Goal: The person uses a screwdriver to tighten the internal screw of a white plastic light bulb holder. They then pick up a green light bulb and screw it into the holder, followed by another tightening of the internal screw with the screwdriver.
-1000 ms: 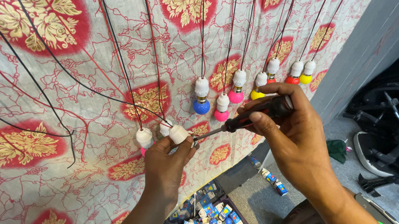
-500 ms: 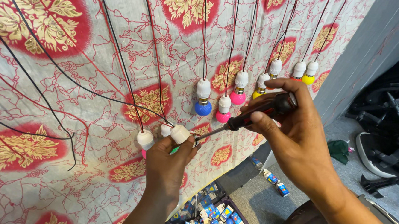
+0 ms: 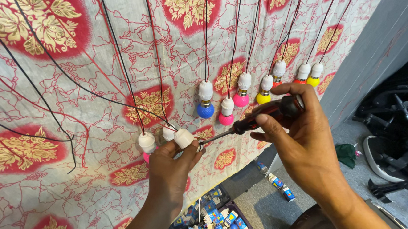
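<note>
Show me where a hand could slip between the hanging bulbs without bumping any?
Widest gap: bare cloth between white holder in left hand and blue bulb. Crowded rightward: pink bulb, yellow bulb, and screwdriver in right hand.

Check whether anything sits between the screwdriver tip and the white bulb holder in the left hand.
Nothing visible does. The screwdriver in the right hand runs its shaft straight to the white bulb holder, which the left hand pinches. The neighbouring white holders hang off to the left, clear of the shaft.
</note>
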